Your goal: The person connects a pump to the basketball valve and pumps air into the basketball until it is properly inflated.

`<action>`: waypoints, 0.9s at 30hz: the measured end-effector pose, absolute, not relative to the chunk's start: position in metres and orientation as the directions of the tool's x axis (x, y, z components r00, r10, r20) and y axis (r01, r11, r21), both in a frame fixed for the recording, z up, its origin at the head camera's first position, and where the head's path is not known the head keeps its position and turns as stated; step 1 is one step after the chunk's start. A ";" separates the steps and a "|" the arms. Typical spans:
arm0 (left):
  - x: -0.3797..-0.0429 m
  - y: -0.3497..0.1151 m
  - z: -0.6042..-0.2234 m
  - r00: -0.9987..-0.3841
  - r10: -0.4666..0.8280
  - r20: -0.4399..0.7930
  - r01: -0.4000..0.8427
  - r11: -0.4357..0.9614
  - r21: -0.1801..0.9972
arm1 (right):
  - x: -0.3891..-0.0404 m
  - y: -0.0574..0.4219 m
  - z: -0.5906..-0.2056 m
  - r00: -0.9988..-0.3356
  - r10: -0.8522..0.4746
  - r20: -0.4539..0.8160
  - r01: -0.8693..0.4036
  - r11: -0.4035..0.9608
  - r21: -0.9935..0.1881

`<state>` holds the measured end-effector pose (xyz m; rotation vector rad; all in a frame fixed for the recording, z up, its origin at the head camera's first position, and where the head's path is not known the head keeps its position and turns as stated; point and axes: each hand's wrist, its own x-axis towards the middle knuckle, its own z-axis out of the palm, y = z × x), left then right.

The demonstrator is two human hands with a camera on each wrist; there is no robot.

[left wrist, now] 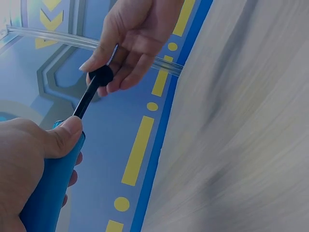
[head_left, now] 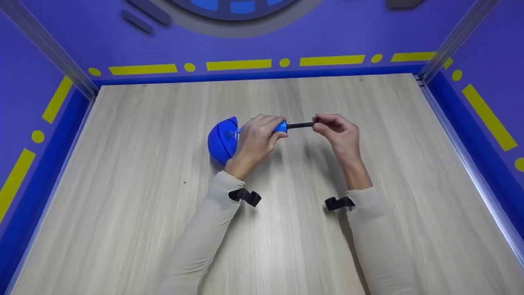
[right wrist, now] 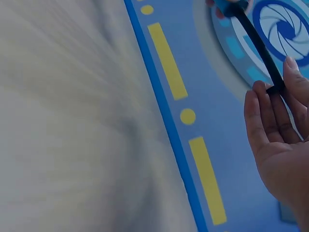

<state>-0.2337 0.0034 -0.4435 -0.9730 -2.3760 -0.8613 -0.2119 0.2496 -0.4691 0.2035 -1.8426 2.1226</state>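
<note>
A blue hand pump (head_left: 281, 127) lies across the space between my hands, its black rod (head_left: 301, 125) drawn out to the right. My left hand (head_left: 258, 137) grips the blue barrel, thumb along its end (left wrist: 53, 188) in the left wrist view. The thumb and fingers of my right hand (head_left: 342, 135) pinch the rod's far end, where a black disc-like cap (left wrist: 101, 76) shows. Left of the left hand is a blue ball (head_left: 221, 141), dome-shaped with dark seam lines, at the pump's other end; the left hand partly hides it and the join between them.
Both hands are over a pale wood-grain table (head_left: 163, 205). Blue-purple panels (head_left: 348, 32) with yellow markings enclose its back and sides, with metal posts (head_left: 450, 45) at the rear corners. Black wrist mounts (head_left: 245, 196) sit over both sleeves.
</note>
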 end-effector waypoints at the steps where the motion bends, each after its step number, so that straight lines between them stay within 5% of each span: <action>1: -0.233 0.003 -0.444 -0.662 0.464 0.588 0.733 0.562 0.382 | -0.211 0.244 -0.469 -0.939 0.136 0.317 -0.331 -0.093 -0.939; 19: -0.229 0.001 -0.446 -0.639 0.485 0.597 0.761 0.512 0.399 | -0.209 0.226 -0.469 -0.923 -0.028 0.385 -0.386 0.061 -0.921; 27: -0.232 -0.002 -0.444 -0.665 0.454 0.594 0.738 0.523 0.426 | -0.211 0.260 -0.463 -0.923 0.080 0.377 -0.377 0.016 -0.926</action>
